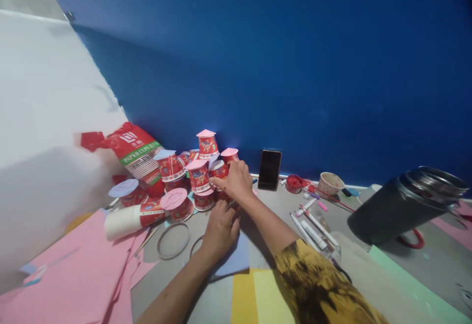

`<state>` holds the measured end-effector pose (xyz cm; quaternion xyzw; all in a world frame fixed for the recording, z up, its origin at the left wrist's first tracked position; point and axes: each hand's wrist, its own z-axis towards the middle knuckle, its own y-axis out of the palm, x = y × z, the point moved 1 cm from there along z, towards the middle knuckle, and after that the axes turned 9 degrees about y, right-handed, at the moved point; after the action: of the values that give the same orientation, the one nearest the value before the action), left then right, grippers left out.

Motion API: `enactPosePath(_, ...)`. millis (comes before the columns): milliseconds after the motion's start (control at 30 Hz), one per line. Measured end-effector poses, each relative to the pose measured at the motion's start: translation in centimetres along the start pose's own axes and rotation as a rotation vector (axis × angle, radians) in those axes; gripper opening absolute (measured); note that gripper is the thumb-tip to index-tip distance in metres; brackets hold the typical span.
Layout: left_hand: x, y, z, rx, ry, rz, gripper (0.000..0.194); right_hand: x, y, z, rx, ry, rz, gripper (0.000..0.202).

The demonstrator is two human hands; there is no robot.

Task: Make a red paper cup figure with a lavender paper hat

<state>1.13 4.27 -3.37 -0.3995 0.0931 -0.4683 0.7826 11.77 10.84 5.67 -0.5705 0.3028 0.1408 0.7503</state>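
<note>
Upside-down red printed paper cups, several with pink or blue paper disc roofs, are stacked in a cluster against the blue wall. My right hand (236, 180) is closed about a red paper cup (219, 169) at the cluster's right side, thumb in front and fingers behind. Beneath it my left hand (222, 228) is curled, its fingertips by the lower cups and partly hidden, so what they hold cannot be made out. A pink-roofed cup (199, 175) stands just left of my right thumb. Higher up sits another pink-roofed cup (207, 144).
A red bag of paper cups (138, 149) leans behind the stack. Pink paper sheets (73, 275) lie at left, beside a sleeve of white cups (123, 223) and a tape ring (173, 240). Rightward are a phone (270, 169), markers (313, 235) and a dark open flask (398, 208).
</note>
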Motion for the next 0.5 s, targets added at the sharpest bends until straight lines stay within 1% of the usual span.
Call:
enactPosePath(100, 0.1, 0.0, 0.2, 0.024, -0.005, 0.011, 0.029, 0.1, 0.4, 0.3, -0.003, -0.003, -0.006, 0.070)
enactPosePath(167, 0.0, -0.6, 0.5, 0.066, -0.019, 0.030, 0.026, 0.2, 0.6, 0.4, -0.012, -0.008, 0.006, 0.072)
enactPosePath(233, -0.4, -1.8, 1.1, 0.132, -0.049, 0.065, 0.021, 0.4, 0.8, 0.3, -0.018, -0.014, 0.020, 0.075)
enactPosePath(367, -2.1, -5.2, 2.9, 0.283, -0.133, 0.186, 0.014, 1.1, 0.8, 0.1, -0.018, -0.023, 0.023, 0.075)
enactPosePath(433, -2.9, -6.7, 4.1, 0.303, -0.142, 0.253, 0.011, 1.3, 0.8, 0.1, -0.025, -0.029, 0.017, 0.075)
enactPosePath(500, -3.5, -7.6, 5.4, 0.291, -0.144, 0.318, 0.010, 1.4, 1.0, 0.1, -0.026, -0.032, 0.013, 0.074)
